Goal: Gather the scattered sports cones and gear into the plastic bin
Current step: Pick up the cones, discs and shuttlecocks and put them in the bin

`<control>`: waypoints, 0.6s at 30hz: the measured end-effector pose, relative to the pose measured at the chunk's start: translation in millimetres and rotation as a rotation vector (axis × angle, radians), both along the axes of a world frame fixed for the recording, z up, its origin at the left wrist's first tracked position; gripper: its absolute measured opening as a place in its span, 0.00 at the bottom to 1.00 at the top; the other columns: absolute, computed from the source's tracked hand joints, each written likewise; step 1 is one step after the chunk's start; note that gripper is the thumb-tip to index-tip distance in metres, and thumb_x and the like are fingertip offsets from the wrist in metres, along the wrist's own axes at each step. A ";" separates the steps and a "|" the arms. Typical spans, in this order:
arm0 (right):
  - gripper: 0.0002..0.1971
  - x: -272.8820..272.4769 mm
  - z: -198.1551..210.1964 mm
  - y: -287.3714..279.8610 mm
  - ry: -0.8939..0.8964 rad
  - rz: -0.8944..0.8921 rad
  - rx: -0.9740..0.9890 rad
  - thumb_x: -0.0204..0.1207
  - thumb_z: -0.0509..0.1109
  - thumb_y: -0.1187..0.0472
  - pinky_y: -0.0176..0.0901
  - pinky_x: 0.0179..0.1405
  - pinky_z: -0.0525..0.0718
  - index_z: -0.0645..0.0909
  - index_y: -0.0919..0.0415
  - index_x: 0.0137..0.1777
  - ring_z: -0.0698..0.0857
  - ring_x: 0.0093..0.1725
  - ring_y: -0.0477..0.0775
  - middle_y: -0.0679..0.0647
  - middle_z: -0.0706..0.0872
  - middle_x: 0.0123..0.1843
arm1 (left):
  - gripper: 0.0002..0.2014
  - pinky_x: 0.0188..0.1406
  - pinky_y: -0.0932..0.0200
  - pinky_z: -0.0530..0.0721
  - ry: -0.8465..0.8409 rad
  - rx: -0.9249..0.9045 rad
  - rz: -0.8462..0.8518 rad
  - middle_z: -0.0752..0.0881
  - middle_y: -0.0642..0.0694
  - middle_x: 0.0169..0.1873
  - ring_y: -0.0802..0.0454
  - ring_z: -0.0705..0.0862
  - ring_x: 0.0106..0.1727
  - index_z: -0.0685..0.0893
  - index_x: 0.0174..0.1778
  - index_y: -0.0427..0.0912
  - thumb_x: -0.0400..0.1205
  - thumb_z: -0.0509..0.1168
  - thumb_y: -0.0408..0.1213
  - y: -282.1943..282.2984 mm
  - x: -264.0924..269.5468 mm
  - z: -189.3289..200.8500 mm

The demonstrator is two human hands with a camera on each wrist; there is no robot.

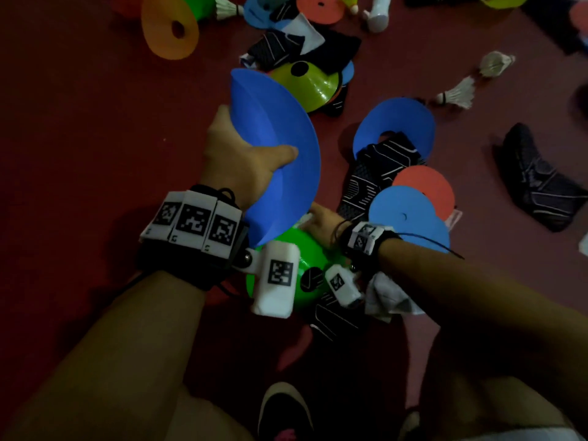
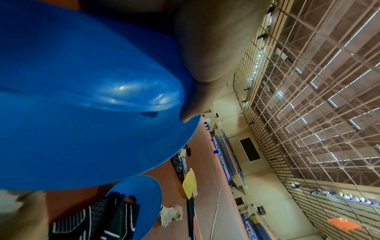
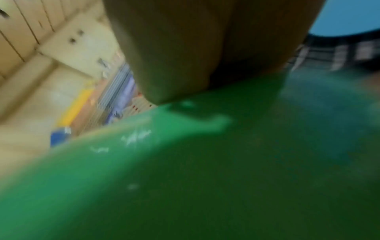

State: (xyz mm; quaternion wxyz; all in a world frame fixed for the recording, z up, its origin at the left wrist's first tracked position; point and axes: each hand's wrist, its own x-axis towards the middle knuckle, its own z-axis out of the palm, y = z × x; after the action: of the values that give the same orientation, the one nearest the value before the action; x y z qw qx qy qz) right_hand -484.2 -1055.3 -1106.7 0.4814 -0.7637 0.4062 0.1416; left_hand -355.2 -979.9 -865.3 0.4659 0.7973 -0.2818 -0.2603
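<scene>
Head view: mid-gather; left hand (image 1: 241, 160) grips blue cone (image 1: 280, 148), right hand (image 1: 321, 219) reaches green cone (image 1: 302, 249), grip can't tell; next, grab it & find bin, not in view.

The head view is dim and underexposed; the dark red floor (image 1: 79, 122) falls off to near black toward the lower edge, with soft shadows beside the scattered gear. The left wrist view is brighter and sharp, lit by rows of ceiling lights (image 2: 329, 100) that curve with wide-angle distortion, and small white glare spots sit on the blue cone (image 2: 82, 97). The right wrist view is heavily blurred throughout; the green cone (image 3: 185, 178) is a smear.
</scene>
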 end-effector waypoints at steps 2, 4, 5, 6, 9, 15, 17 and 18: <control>0.20 -20.6 14.5 20.0 0.133 0.056 0.038 0.71 0.69 0.43 0.54 0.58 0.84 0.81 0.53 0.58 0.86 0.56 0.61 0.56 0.86 0.58 | 0.29 0.31 0.81 0.75 0.017 0.028 -0.057 0.81 0.57 0.46 0.64 0.80 0.41 0.77 0.61 0.41 0.67 0.82 0.33 -4.0 -8.7 -1.3; 0.15 -40.5 17.2 36.4 0.267 0.083 0.007 0.76 0.70 0.48 0.48 0.62 0.80 0.83 0.52 0.60 0.81 0.63 0.61 0.57 0.78 0.67 | 0.31 0.41 0.74 0.80 0.037 0.039 -0.095 0.81 0.55 0.50 0.58 0.82 0.48 0.76 0.65 0.42 0.68 0.81 0.33 -6.6 -16.7 -3.4; 0.13 -47.8 11.1 44.1 0.301 0.025 -0.003 0.77 0.70 0.51 0.46 0.64 0.78 0.83 0.52 0.60 0.79 0.66 0.62 0.57 0.73 0.73 | 0.32 0.46 0.67 0.82 0.042 0.042 -0.102 0.82 0.54 0.53 0.56 0.82 0.51 0.76 0.66 0.42 0.67 0.81 0.34 -8.2 -20.6 -4.1; 0.13 -53.7 11.8 55.2 0.331 -0.043 0.018 0.77 0.70 0.53 0.46 0.66 0.76 0.83 0.51 0.60 0.77 0.68 0.63 0.56 0.68 0.77 | 0.32 0.48 0.63 0.82 0.037 0.046 -0.110 0.82 0.53 0.53 0.55 0.82 0.52 0.76 0.66 0.42 0.67 0.81 0.34 -10.8 -25.1 -4.1; 0.23 -63.3 3.3 98.1 0.329 -0.183 -0.035 0.80 0.65 0.52 0.51 0.67 0.76 0.73 0.47 0.75 0.80 0.64 0.66 0.58 0.70 0.78 | 0.30 0.38 0.71 0.79 0.045 0.069 -0.163 0.81 0.57 0.51 0.57 0.82 0.51 0.76 0.64 0.45 0.68 0.81 0.34 -18.2 -37.4 -8.1; 0.22 -84.3 10.2 128.8 0.262 -0.211 0.064 0.81 0.63 0.45 0.58 0.59 0.82 0.72 0.57 0.69 0.83 0.61 0.69 0.62 0.80 0.64 | 0.34 0.45 0.65 0.75 0.010 0.130 -0.305 0.78 0.55 0.55 0.57 0.77 0.54 0.74 0.69 0.43 0.69 0.81 0.35 -33.6 -72.1 -19.7; 0.20 -101.3 17.2 130.7 0.224 -0.292 0.122 0.78 0.68 0.46 0.55 0.57 0.84 0.73 0.56 0.64 0.85 0.58 0.65 0.62 0.85 0.59 | 0.34 0.49 0.61 0.74 0.005 0.134 -0.337 0.77 0.54 0.56 0.57 0.77 0.54 0.73 0.69 0.43 0.69 0.81 0.36 -42.1 -82.7 -20.5; 0.19 -113.7 23.9 130.3 0.219 -0.344 0.139 0.76 0.69 0.48 0.52 0.55 0.83 0.72 0.56 0.61 0.85 0.57 0.64 0.61 0.85 0.58 | 0.34 0.50 0.61 0.74 0.008 0.130 -0.357 0.77 0.54 0.56 0.56 0.77 0.54 0.73 0.69 0.42 0.69 0.81 0.36 -47.7 -90.5 -19.6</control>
State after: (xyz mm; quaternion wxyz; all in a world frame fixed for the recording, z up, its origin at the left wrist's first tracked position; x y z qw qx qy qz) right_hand -597.8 -924.9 -1082.9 0.5031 -0.6283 0.5695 0.1671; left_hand -445.7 -1027.6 -884.8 0.3606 0.7621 -0.3998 -0.3596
